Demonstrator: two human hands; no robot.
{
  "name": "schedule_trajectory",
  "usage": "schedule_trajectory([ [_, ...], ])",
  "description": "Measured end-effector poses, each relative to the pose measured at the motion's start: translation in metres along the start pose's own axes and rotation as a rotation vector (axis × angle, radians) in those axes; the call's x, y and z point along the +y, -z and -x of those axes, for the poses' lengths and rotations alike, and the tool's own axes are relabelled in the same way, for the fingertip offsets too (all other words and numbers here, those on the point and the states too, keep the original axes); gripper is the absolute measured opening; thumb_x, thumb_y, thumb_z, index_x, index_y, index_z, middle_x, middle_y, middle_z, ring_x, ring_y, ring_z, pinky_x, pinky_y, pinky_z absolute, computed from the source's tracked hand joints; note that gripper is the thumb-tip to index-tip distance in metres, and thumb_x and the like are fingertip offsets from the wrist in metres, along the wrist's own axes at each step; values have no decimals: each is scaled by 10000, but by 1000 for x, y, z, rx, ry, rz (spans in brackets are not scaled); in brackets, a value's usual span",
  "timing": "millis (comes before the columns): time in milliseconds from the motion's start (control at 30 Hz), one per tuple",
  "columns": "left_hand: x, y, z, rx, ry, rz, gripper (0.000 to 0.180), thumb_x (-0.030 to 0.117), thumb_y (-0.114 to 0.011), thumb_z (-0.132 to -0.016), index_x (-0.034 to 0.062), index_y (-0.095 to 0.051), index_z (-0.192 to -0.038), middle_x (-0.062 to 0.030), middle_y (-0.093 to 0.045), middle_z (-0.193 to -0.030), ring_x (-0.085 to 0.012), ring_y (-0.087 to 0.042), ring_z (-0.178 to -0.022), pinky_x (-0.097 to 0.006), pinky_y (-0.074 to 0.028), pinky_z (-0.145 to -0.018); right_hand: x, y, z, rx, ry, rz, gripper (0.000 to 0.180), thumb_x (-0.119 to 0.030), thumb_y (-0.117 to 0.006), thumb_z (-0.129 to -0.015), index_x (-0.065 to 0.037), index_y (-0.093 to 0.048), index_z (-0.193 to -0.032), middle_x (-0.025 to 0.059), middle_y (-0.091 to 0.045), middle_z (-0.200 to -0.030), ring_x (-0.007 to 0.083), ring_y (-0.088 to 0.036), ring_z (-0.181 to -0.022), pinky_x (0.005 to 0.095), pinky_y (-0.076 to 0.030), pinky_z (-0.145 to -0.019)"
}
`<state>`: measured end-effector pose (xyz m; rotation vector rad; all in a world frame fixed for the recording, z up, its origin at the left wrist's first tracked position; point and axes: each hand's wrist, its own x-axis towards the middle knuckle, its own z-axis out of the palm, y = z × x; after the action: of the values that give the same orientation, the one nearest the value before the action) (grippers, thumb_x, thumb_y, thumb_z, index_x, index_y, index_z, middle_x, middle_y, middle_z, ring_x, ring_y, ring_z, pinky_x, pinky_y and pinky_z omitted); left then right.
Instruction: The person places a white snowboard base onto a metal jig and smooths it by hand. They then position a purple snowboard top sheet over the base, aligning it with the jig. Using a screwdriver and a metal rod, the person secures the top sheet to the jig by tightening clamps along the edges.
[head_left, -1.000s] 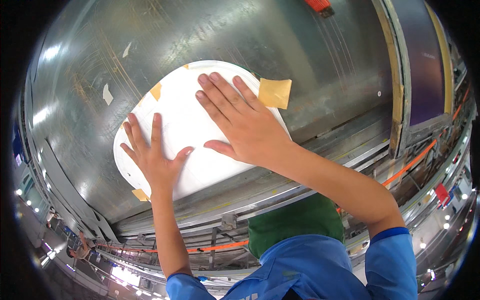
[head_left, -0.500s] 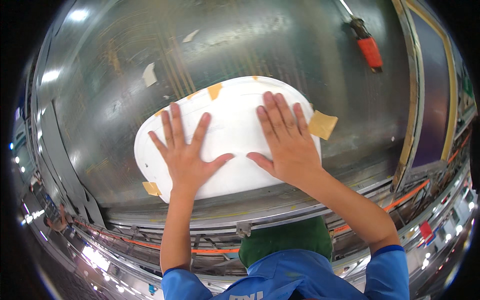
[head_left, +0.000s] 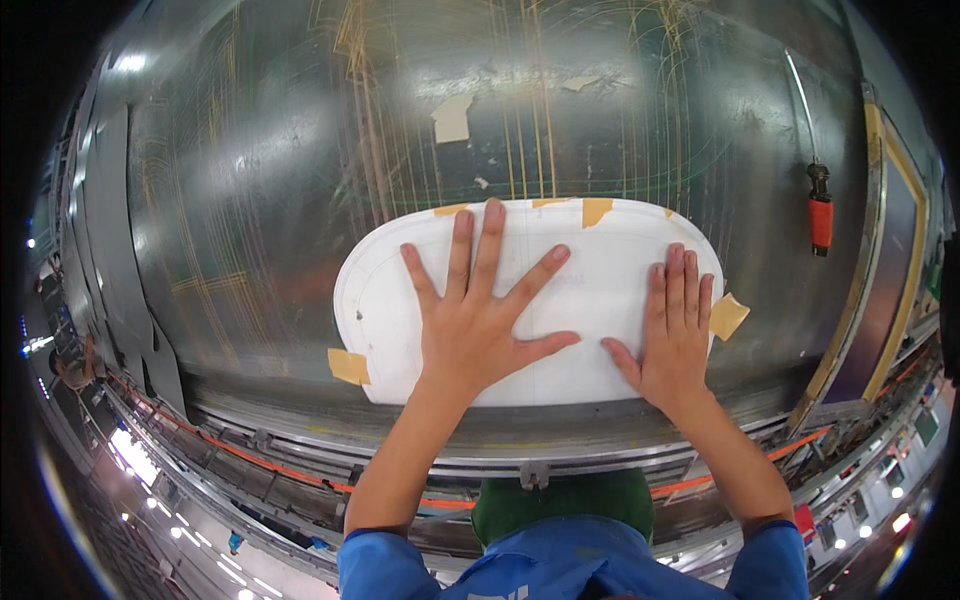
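Panel (head_left: 600,290) rotated level; left hand (head_left: 480,320), right hand (head_left: 675,345) flat, grip open, pressing it.

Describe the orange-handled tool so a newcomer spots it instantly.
Start at the big scratched metal worktable. Go right of the white rounded panel under both hands, towards the table's right edge. The tool lies there alone: thin metal shaft, black collar, orange handle, the only bright orange item on the table.

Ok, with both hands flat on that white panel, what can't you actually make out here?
- White panel, head view: the middle is covered by the left hand and right hand.
- Panel's underside: faces the metal table.
- Orange-handled tool: tip too thin and bent by the rim.
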<state>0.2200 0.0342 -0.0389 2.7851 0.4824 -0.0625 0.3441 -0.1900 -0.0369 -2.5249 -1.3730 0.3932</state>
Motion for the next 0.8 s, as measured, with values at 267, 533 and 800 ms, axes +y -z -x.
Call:
schedule_trajectory([
  [267,-10,2,6,-12,-21,116,899,738,-613,-846,275,-408,-1589,-218,-216,-1691,-416,-174,-1571,-778,-42,-1150,-6,12,-8,-17,17,-55,882,-366,-705,-870,29,-332,-1566,305,-218,-1662,505,-163,-1550,678,-59,-1210],
  [533,-27,-7,18,512,-81,667,802,488,-678,-921,118,-380,-1567,-271,-277,-1649,-468,-265,-1528,-695,-172,-1193,-77,-18,-55,-145,327,-60,910,-485,-673,-885,-9,-341,-1585,262,-213,-1678,478,-161,-1558,707,-27,-1201],
  [800,-35,7,97,210,193,366,785,534,-641,-894,115,-459,-1531,-182,-309,-1664,-359,-280,-1546,-696,-120,-1205,-83,-25,-58,-119,425,216,946,-705,-534,-902,-72,-375,-1586,229,-207,-1692,453,-148,-1569,705,24,-1195],
])
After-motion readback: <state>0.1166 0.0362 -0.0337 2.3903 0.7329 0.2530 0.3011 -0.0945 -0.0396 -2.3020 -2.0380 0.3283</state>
